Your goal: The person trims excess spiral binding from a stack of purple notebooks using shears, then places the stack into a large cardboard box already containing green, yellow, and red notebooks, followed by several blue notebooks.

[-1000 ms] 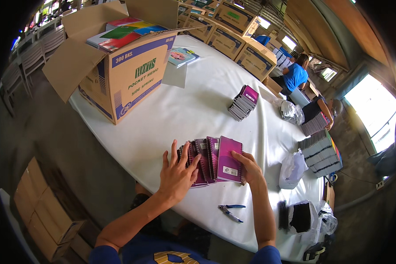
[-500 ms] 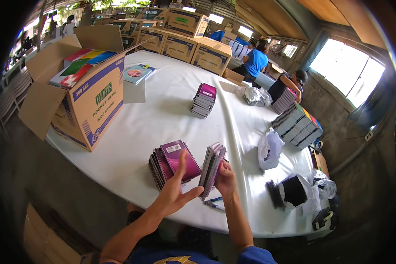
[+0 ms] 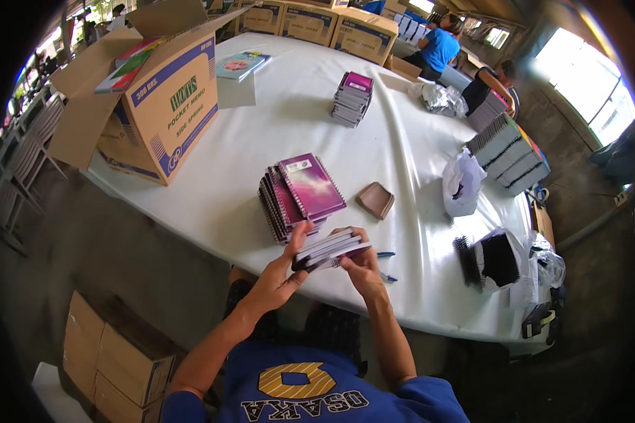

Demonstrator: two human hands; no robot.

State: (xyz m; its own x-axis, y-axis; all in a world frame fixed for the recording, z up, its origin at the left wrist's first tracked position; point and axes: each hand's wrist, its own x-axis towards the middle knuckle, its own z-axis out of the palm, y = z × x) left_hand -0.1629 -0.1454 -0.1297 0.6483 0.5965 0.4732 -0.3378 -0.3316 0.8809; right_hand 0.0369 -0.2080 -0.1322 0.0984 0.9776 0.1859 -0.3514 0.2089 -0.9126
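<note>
Between my two hands, above the near table edge, is a small stack of spiral notebooks (image 3: 329,248) with white page edges facing up. My left hand (image 3: 281,273) grips its left end, thumb below and fingers at the top. My right hand (image 3: 363,268) holds the right end. Just beyond my left hand stands a pile of purple spiral notebooks (image 3: 316,187), the top one lying askew. Right of that pile sits a small brown tray-like piece (image 3: 375,200). Blue-handled pliers (image 3: 388,276) lie beside my right hand, partly hidden by it.
A second notebook stack (image 3: 353,99) stands farther back. An open carton (image 3: 164,113) is at the left, near a light-blue booklet (image 3: 241,65). To the right are a white plastic bag (image 3: 463,185), black spiral coils (image 3: 497,257) and tall notebook stacks (image 3: 509,155). Two people work at the far right.
Upright notebooks in my right hand are now tilted flatter, and my left hand has closed on them. My view has tipped downward, and the brown piece has come into sight.
</note>
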